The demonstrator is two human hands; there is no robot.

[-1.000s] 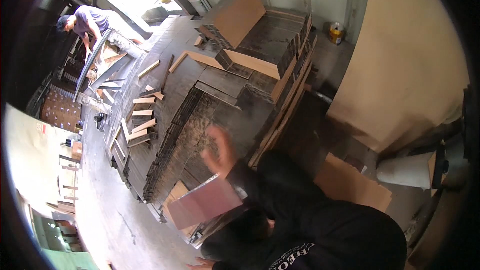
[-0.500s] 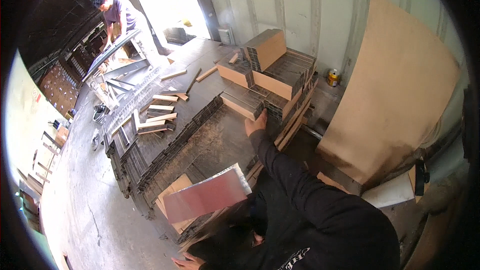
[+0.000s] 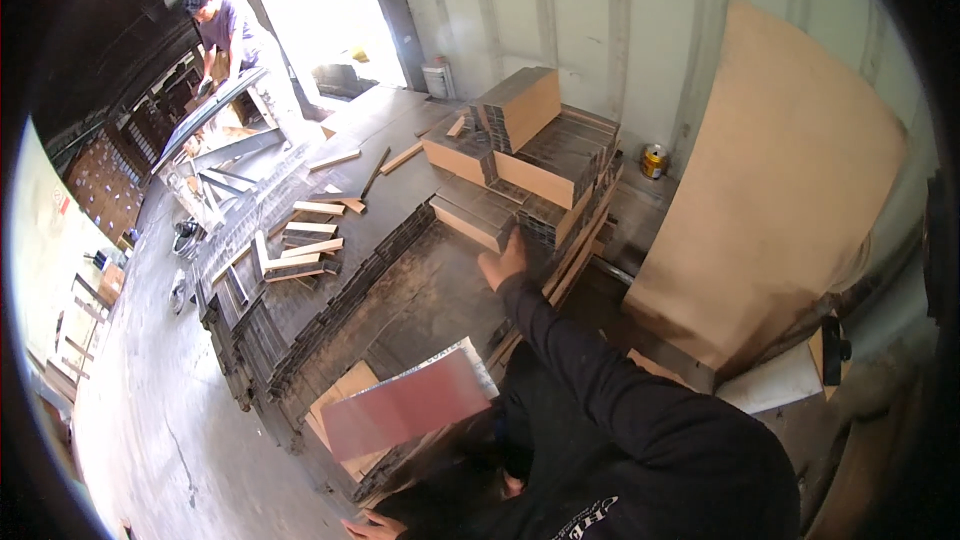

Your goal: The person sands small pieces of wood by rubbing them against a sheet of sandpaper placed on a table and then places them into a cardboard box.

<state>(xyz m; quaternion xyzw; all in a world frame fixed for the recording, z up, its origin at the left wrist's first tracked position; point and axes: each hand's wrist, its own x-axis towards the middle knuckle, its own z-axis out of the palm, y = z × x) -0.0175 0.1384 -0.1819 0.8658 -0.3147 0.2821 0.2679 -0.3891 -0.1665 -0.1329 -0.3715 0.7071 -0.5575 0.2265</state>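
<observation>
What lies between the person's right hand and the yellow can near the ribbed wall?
In the head view, the layered side of the stack of dark boards lies between the right hand and the yellow can.

Of the hands, the left hand (image 3: 375,526) is partly cut off by the lower edge; the right hand (image 3: 506,262) hides part of the low panel stack (image 3: 466,221), so its grip cannot be told. A red sheet (image 3: 405,405) covers much of the tan boards (image 3: 354,376). What the co-worker (image 3: 235,28) handles is too small to tell.
</observation>
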